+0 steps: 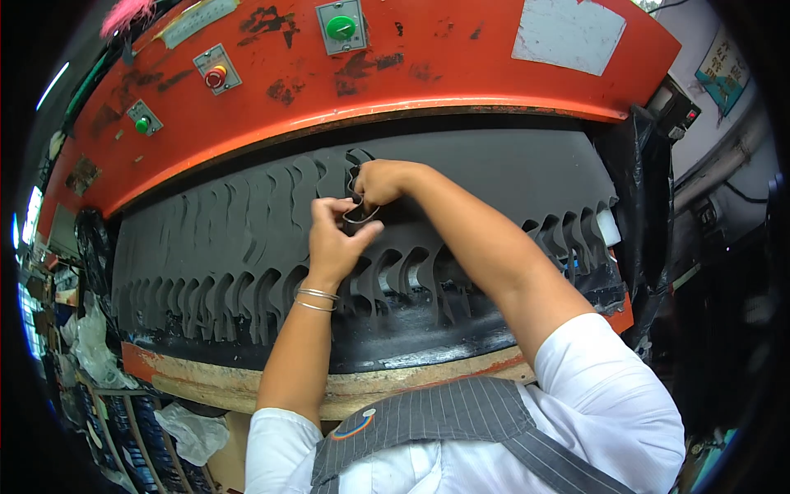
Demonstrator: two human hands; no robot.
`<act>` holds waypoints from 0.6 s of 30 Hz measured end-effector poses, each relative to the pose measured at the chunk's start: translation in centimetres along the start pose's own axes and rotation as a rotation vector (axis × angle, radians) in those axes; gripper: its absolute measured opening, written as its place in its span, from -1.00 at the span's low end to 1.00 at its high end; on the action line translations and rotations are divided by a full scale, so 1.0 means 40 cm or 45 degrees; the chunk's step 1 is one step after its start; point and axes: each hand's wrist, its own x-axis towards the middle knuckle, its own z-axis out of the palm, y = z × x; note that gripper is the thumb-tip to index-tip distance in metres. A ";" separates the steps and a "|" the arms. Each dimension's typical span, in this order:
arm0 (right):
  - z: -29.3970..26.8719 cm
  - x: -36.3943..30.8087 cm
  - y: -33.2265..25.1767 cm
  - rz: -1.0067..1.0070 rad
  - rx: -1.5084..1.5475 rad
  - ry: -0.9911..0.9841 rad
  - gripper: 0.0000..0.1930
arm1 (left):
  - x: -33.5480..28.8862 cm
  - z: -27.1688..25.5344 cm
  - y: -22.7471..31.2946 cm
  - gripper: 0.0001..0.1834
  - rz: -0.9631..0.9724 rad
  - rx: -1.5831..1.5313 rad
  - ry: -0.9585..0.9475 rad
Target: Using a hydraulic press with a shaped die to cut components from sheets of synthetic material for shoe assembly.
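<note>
A narrow curved cutting die point(362, 219), a thin metal strip bent into a loop, stands on the dark grey sheet point(485, 165). My left hand point(333, 239) grips its near end between thumb and fingers. The fingers of my right hand point(385, 183) are curled down over the die's farther part and hide much of it. Wavy cut lines point(247, 206) run across the sheet to the left of my hands. Along the near edge, a row of curved cut strips point(267, 292) hangs over and bends down.
A red machine beam point(444, 66) spans the far side, with a green switch point(341, 28), a red button point(216, 76) and a green button point(143, 124). A worn wooden edge point(239, 387) runs along the front. Black plastic point(638, 189) hangs at the right.
</note>
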 end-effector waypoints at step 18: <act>0.200 -0.267 0.011 0.127 0.714 0.722 -0.25 | 0.107 0.057 -0.016 -0.53 -0.093 0.704 -0.619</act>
